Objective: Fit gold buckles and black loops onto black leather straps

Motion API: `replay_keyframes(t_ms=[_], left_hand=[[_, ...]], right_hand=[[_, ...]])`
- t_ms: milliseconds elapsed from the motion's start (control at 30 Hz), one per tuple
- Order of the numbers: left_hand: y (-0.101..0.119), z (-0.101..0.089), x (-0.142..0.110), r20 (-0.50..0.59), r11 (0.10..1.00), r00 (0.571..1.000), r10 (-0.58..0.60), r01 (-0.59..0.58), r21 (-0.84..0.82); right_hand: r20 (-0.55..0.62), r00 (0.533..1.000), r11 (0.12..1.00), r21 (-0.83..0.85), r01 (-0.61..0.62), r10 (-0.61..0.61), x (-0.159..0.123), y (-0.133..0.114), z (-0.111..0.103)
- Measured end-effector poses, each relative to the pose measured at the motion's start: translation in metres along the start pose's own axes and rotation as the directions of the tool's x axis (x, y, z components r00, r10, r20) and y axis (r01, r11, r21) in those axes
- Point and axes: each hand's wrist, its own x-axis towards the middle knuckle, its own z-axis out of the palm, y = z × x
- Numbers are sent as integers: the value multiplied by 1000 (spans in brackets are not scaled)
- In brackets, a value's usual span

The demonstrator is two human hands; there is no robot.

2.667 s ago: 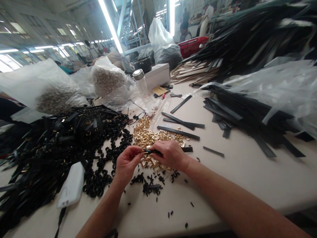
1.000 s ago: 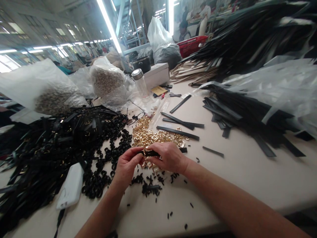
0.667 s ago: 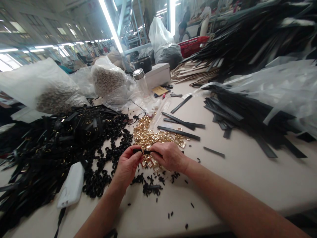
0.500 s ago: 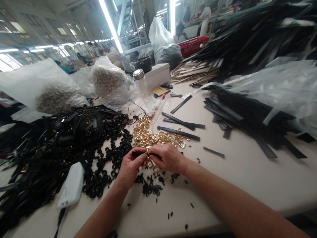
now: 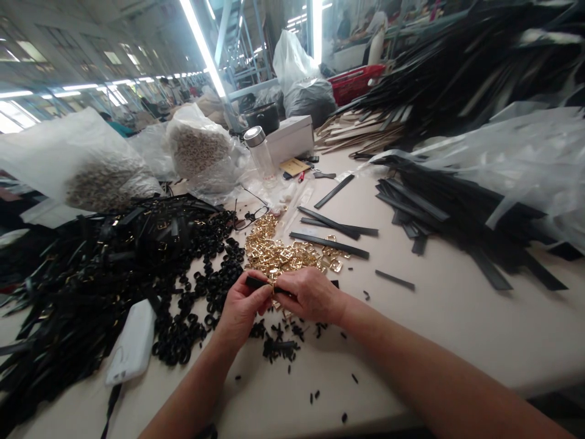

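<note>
My left hand [image 5: 242, 308] and my right hand [image 5: 309, 294] meet over the near edge of a heap of gold metal buckles [image 5: 278, 253]. Both pinch a short black strap [image 5: 256, 283] between fingertips, and a gold buckle sits on the strap where the fingers meet. The strap's left end sticks out past my left thumb. Small black loops [image 5: 276, 347] lie scattered on the table just below the hands.
Black rings [image 5: 205, 268] and a big heap of finished black straps [image 5: 77, 274] lie left, with a white phone [image 5: 132, 341]. Loose black strips [image 5: 333, 228] lie beyond the buckles; a large strap pile [image 5: 457, 207] sits right. Bags, a bottle [image 5: 259, 152] and a box stand at the back.
The strap has slid leftwards through the buckle, so its end now pokes out past my left thumb. Both hands stayed over the buckle heap.
</note>
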Motion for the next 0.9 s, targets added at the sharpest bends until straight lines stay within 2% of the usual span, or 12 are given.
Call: replay_keyframes(t_ms=[67,200,267,567,900], left_hand=[[1,0,0,1,1000,1000,-2,2,14],[0,-2,0,0,991,996,87,-86,104],[0,-3,1,13,988,996,92,-93,127],[-1,-4,2,50,998,998,-50,51,-22],[-9,-3,3,49,999,999,21,-19,-33]], right_hand=[[-11,1000,1000,-4,8,-8,0,-1,-1],[-30,999,1000,-22,-15,14,0,-3,-2],[-33,999,999,-25,-22,22,0,-3,-1],[-17,999,999,-3,-39,39,1,-8,-3],[-8,997,994,71,-82,83,-1,-1,1]])
